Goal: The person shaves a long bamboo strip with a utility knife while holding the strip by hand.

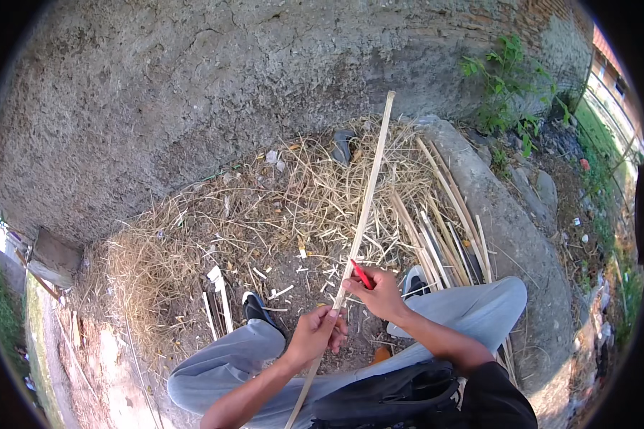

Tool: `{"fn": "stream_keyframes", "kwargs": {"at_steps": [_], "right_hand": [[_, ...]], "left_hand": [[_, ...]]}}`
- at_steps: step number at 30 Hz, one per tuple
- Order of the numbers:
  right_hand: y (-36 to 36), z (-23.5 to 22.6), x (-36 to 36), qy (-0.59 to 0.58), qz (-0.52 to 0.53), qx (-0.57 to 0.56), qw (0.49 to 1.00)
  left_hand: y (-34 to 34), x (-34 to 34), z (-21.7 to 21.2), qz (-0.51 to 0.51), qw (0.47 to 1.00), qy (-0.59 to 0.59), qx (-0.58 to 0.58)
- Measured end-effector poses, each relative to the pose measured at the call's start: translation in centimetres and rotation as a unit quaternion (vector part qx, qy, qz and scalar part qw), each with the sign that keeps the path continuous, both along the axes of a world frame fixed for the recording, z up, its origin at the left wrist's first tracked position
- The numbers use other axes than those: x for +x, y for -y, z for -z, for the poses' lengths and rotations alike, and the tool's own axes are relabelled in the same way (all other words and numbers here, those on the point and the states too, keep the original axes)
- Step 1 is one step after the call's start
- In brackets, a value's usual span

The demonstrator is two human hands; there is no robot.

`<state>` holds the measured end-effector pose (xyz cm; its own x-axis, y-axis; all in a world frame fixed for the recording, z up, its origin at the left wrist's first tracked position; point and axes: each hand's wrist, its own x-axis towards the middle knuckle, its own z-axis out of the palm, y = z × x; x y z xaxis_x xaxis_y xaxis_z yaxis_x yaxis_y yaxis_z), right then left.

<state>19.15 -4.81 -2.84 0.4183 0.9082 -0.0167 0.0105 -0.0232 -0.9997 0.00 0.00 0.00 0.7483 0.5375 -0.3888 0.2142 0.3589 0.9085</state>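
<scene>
Hands at six o'clock: left hand wraps the long bamboo strip, steadying it toward twelve, while right hand pinches a red pen against it, over straw litter.

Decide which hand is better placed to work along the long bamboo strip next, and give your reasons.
Probably the right hand: it holds the red-handled tool against the bamboo strip. The left hand grips the strip lower down, steadying it.
</scene>
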Motion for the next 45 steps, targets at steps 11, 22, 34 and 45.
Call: {"fn": "stream_keyframes", "kwargs": {"at_steps": [11,22,34,45], "right_hand": [[1.2,-0.9,4.1,0.087,0.019,-0.065,0.994],[3.3,-11.8,11.6,0.079,0.140,0.138,0.977],[-3.7,-15.0,9.6,-0.239,-0.008,0.175,0.955],[-6.2,-8.8,4.5,-0.032,0.011,0.056,0.998]], "left_hand": [[-1.0,-2.9,-1.3,-0.090,0.940,0.068,-0.322],[-3.1,-5.2,-4.7,-0.119,0.982,0.016,-0.145],[-7.5,-2.4,-11.4,-0.127,0.984,0.093,-0.082],[-6.3,-2.3,-7.6,-0.125,0.982,0.094,-0.104]]}}
